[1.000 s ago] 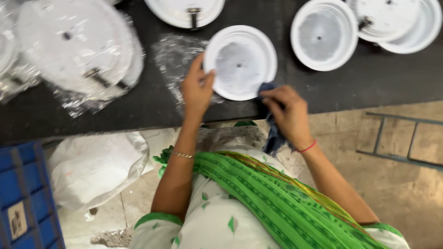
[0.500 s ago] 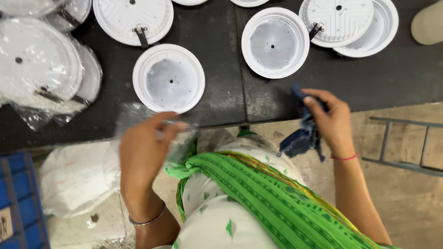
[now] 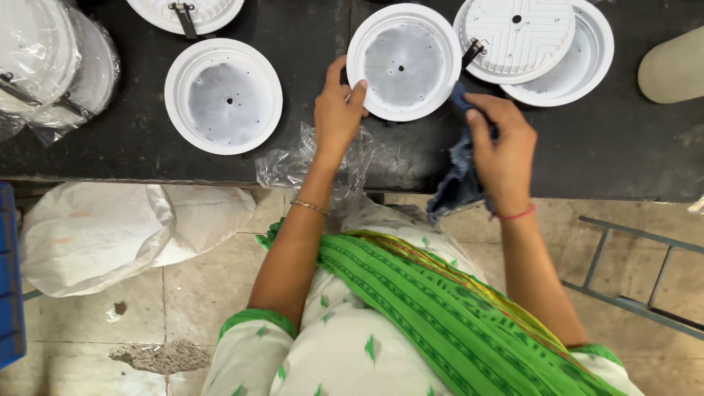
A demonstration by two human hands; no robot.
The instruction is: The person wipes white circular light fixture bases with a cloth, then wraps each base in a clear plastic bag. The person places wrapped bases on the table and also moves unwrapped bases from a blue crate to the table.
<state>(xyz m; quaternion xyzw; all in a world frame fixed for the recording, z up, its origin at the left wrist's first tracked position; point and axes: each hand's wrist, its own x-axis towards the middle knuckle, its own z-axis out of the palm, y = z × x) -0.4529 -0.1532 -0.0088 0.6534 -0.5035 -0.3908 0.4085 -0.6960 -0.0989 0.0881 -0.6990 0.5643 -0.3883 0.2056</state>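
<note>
White round lamp housing [image 3: 404,61] on dark bench [image 3: 308,44], left hand [image 3: 337,110] fingers pinching its near-left rim. Right hand [image 3: 502,150] fingers closed around blue cloth [image 3: 455,176], just right of housing. Clear plastic wrap [image 3: 293,165] under left wrist. Second housing [image 3: 223,96] further left.

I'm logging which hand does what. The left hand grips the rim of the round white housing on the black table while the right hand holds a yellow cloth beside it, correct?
Not quite: the cloth in the right hand is dark blue, not yellow, as the head view shows. The left hand does grip the rim of the round white housing on the black table.
</note>
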